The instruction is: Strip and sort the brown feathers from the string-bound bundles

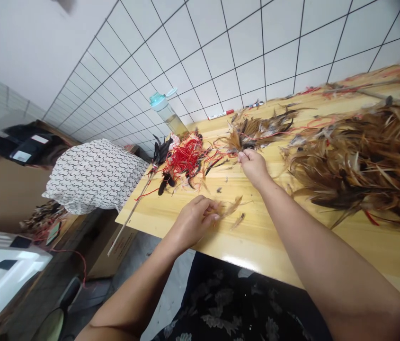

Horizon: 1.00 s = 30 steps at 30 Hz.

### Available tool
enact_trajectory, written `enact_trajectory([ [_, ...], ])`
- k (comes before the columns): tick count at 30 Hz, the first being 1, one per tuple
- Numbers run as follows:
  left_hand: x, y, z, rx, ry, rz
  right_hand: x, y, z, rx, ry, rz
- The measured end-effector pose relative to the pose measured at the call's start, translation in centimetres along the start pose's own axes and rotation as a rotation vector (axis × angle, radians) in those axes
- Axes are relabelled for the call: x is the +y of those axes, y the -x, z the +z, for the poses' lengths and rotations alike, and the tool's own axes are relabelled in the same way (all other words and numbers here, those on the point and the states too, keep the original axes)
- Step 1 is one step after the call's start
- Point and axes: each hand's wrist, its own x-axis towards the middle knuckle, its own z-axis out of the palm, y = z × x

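My left hand (197, 219) is low over the front of the wooden table (256, 237), its thumb and fingers curled together near loose brown feathers (233, 208); blur hides whether it grips any. Farther back, my right hand (253, 166) pinches the near end of a brown feather bundle (253, 130) that has red string running along it. A tangle of red string (184, 156) sits left of the bundle, with dark feathers (162, 150) beside it. A thin stick (128, 218) reaches past the table's left edge.
A large pile of brown feathers (370, 161) covers the right side. Against the tiled wall stand a water bottle (169, 116) and a lying red marker (221, 114). Patterned cloth (95, 175) is beyond the left edge, with a white crate (4, 270) at lower left.
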Motion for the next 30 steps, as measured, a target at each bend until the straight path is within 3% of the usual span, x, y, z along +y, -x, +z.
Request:
enact_trajectory([
  [9,-0.3,-0.4,1.9,-0.003,-0.161,0.07,0.1,0.0,0.0,-0.025,0.034,-0.022],
  [14,-0.4,-0.5,1.0,0.075,-0.051,0.064,0.0,0.0,0.1,-0.028,0.053,-0.013],
  [20,-0.2,-0.4,-0.3,0.075,0.028,-0.032,-0.1,-0.1,0.2,-0.034,0.078,-0.024],
  [30,1.1,-2.0,1.5,0.087,-0.055,0.066,0.0,-0.1,0.2,-0.032,0.107,-0.064],
])
